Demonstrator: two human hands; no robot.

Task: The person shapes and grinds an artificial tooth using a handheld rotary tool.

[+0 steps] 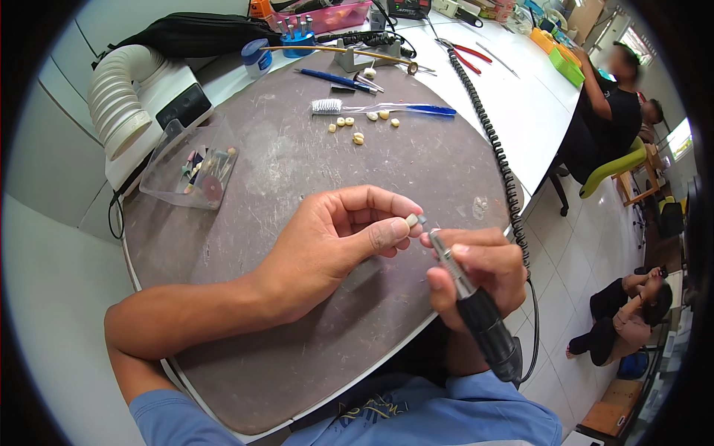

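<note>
One small cream piece point(411, 221) is pinched by the fingers of the left hand point(321, 241); if held too loosely, it could be knocked away by the tool point(479, 316) gripped in the fingers of the right hand point(494, 267). The tool is round, metal and black; the tabletop point(253, 215) underneath is scratched.

On our counter point(260, 163) we have a toothbrush point(379, 108) lying beyond our left hand point(320, 241), a pen point(335, 79) behind the toothbrush, tooth pieces point(358, 139) before it, a tray point(169, 195) of small tools point(195, 168) farther left, and a cord point(491, 128) along the right.
</note>
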